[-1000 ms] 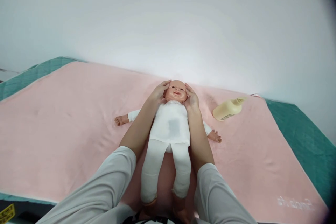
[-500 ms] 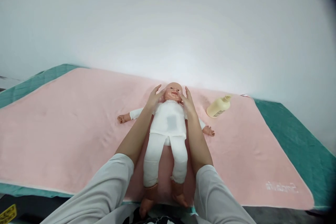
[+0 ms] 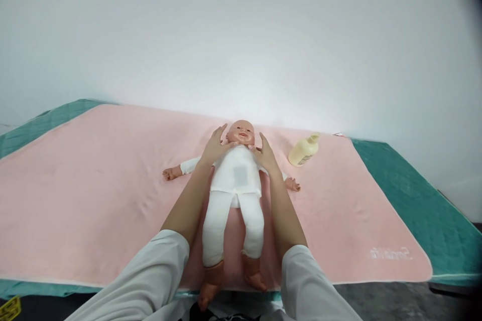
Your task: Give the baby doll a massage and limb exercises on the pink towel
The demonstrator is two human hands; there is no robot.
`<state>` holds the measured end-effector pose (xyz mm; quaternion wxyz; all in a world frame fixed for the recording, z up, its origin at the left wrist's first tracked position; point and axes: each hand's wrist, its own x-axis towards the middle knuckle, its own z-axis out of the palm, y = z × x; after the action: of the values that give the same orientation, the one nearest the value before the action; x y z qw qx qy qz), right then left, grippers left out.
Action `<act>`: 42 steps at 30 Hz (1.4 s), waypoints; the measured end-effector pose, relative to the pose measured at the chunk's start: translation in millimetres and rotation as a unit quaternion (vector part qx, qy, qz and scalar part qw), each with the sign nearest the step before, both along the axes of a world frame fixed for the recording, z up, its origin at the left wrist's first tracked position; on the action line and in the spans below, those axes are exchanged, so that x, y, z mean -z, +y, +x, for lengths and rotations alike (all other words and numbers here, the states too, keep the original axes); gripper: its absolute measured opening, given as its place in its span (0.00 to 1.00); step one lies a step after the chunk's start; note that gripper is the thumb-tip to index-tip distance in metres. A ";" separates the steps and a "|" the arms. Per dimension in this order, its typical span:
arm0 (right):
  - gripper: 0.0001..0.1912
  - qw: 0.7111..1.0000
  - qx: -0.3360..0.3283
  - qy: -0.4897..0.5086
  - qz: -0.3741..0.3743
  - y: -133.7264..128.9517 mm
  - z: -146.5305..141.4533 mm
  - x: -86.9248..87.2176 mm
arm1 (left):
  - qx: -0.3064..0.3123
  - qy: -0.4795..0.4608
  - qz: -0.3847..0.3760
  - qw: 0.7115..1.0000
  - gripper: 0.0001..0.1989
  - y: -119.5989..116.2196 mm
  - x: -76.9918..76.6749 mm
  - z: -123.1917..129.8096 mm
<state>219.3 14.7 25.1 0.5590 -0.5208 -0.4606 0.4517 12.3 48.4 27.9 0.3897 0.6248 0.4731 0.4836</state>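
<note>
A baby doll (image 3: 236,173) in a white top and white leggings lies face up, its head away from me and its arms spread. My left hand (image 3: 219,146) rests at the doll's shoulder on the left, thumb by the neck and fingers apart beside the head. On the other side my right hand (image 3: 264,153) mirrors it, thumb near the neck, fingers spread upward. Neither hand is closed on anything. A pale yellow pump bottle (image 3: 302,151) lies tilted to the right of my right hand.
The doll is on a pink blanket (image 3: 113,185) over a green quilted cover (image 3: 410,195). A white wall (image 3: 241,35) rises behind the far edge. Something black with a yellow label (image 3: 10,308) shows at the lower left.
Both hands have moved down from the sides of the doll's face to its neck and shoulders. The view has shifted slightly, so the doll and bottle appear further left.
</note>
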 end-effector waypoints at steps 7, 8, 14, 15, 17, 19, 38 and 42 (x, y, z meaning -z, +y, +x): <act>0.50 0.990 -0.051 -0.109 0.067 30.1 -14.1 27.8 | 0.056 0.081 -0.018 0.995 0.49 26.5 19.9 2.6; 0.49 0.990 -0.048 -0.115 0.071 33.2 -15.2 32.2 | 0.063 0.074 -0.020 0.995 0.49 28.4 21.5 3.7; 0.47 0.988 -0.030 -0.125 0.090 39.5 -18.5 41.4 | 0.093 0.028 -0.037 0.995 0.45 23.7 16.8 7.9; 0.47 0.987 -0.029 -0.127 0.090 39.2 -18.9 40.2 | 0.092 0.026 -0.039 0.995 0.44 22.2 15.3 7.8; 0.47 0.987 -0.028 -0.131 0.088 38.4 -19.7 37.5 | 0.090 0.022 -0.038 0.995 0.44 20.7 13.6 7.3; 0.47 0.987 -0.026 -0.135 0.088 37.6 -20.7 35.6 | 0.088 0.017 -0.030 0.996 0.44 20.5 13.7 7.2; 0.44 0.990 0.006 -0.113 0.081 30.0 -24.1 37.5 | 0.085 -0.044 -0.035 0.995 0.43 18.2 15.8 10.3; 0.45 0.992 -0.007 -0.097 0.079 30.2 -22.0 37.1 | 0.085 -0.030 -0.040 0.995 0.42 16.8 12.4 7.7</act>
<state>197.2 44.8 -12.0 0.5477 -0.5130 -0.5507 0.3655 19.9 65.2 15.5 0.4687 0.6317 0.4251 0.4477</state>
